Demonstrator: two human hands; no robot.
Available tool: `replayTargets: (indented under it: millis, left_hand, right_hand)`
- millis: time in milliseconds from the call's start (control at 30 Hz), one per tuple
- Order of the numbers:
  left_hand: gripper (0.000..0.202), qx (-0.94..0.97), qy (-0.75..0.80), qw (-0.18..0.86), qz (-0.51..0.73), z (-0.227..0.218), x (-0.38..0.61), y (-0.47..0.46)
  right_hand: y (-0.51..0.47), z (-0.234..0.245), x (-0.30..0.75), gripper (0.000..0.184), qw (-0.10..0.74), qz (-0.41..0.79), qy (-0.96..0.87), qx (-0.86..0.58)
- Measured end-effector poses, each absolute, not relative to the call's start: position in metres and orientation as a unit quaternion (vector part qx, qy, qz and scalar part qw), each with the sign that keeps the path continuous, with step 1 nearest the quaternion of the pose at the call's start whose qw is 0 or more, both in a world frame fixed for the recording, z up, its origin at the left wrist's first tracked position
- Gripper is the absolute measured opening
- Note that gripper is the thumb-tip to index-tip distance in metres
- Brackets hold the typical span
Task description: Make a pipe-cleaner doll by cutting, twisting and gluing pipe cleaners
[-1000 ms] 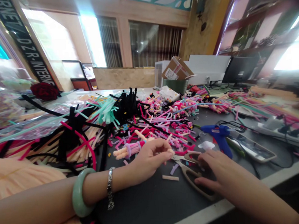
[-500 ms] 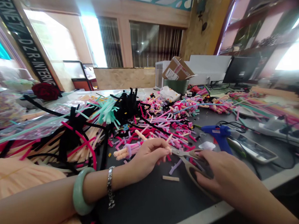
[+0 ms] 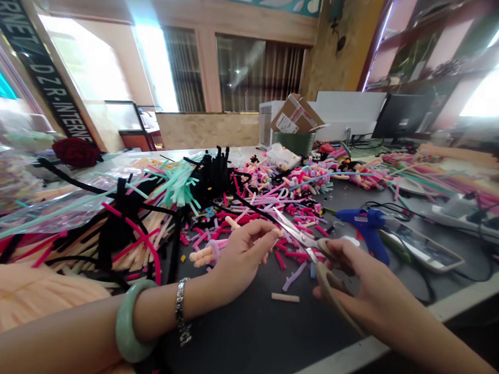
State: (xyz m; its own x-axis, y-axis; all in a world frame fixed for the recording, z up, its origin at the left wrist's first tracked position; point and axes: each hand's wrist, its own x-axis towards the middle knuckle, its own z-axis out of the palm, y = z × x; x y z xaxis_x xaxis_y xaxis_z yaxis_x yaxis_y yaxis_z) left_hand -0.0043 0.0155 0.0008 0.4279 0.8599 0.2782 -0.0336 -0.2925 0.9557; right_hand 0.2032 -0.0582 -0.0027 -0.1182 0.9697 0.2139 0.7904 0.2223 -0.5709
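left hand (image 3: 243,262) pinching a short pale pipe cleaner (image 3: 278,232) at the fingertips, just beside the scissors (image 3: 296,232) gripped in right hand (image 3: 355,282); pipe cleaner scraps (image 3: 288,207) strewn beyond both hands

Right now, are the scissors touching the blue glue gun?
Apart. The head view shows dark tabletop and a white scrap between the scissors, held in the right hand, and the blue glue gun.

1. Blue hot glue gun (image 3: 365,224) lying on dark tabletop, cables behind it.
2. Smartphone (image 3: 424,248) just right of it.
3. Power strip (image 3: 464,216), plugged in, farther right.
4. Monitor (image 3: 400,116) at back.
5. Cardboard box (image 3: 296,115) sitting on green bin (image 3: 293,143).
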Motion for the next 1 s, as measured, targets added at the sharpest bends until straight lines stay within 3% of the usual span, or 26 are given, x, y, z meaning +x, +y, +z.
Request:
replayTargets:
  millis: [167,767,1000]
  left_hand:
    - [0.021,0.644,0.276,0.534,0.474,-0.002,-0.003,0.015]
    - [0.024,0.646,0.250,0.553,0.463,-0.011,-0.004,0.014]
    - [0.014,0.673,0.235,0.552,0.433,-0.005,-0.004,0.010]
  right_hand:
    - [-0.059,-0.005,0.203,0.072,0.256,0.126,-0.735,-0.615]
    - [-0.063,-0.003,0.193,0.065,0.266,0.125,-0.749,-0.594]
    - [-0.065,0.003,0.190,0.058,0.254,0.127,-0.756,-0.590]
